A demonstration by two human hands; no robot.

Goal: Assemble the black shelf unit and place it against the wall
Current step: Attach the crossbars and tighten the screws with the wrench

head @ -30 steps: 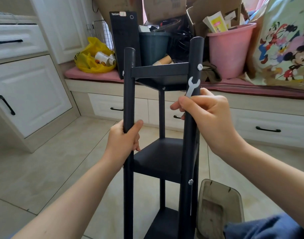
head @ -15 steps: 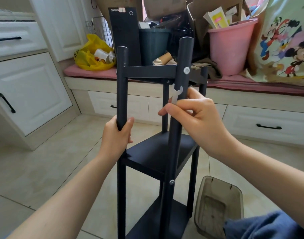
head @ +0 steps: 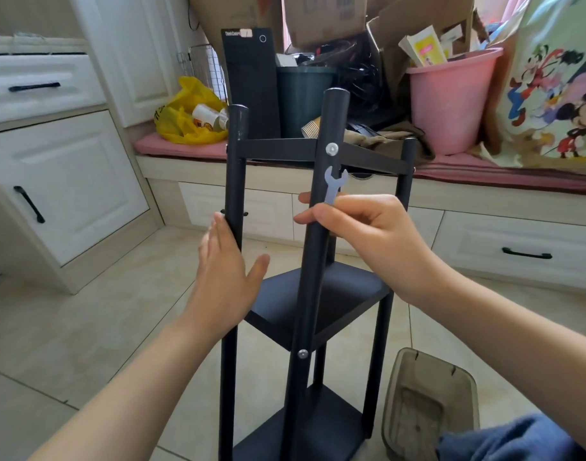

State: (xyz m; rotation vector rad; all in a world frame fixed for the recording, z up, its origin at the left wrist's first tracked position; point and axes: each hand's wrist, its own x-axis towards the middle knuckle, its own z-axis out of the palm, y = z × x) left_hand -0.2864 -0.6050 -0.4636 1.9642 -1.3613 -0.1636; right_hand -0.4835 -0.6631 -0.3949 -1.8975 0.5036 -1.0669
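Note:
The black shelf unit (head: pixel 321 287) stands upright on the tiled floor in front of me, with round posts and three shelves. My right hand (head: pixel 361 234) grips the near right post and also pinches a small flat silver wrench (head: pixel 334 184) that sticks up against the post, just below a silver bolt head (head: pixel 331 148). My left hand (head: pixel 223 271) is flat with straight fingers, its fingertips touching the near left post (head: pixel 237 181) from the left side.
A grey plastic tray (head: pixel 428 404) lies on the floor at the lower right, beside my blue-clad knee. Behind the unit runs a window bench (head: pixel 484 194) with drawers, piled with a pink bucket (head: pixel 447 94), a dark bin, cardboard boxes and a yellow bag. White cabinets stand left.
My left hand has let go of the near left post and now lies flat against it. The unit has turned, so its far right post shows more.

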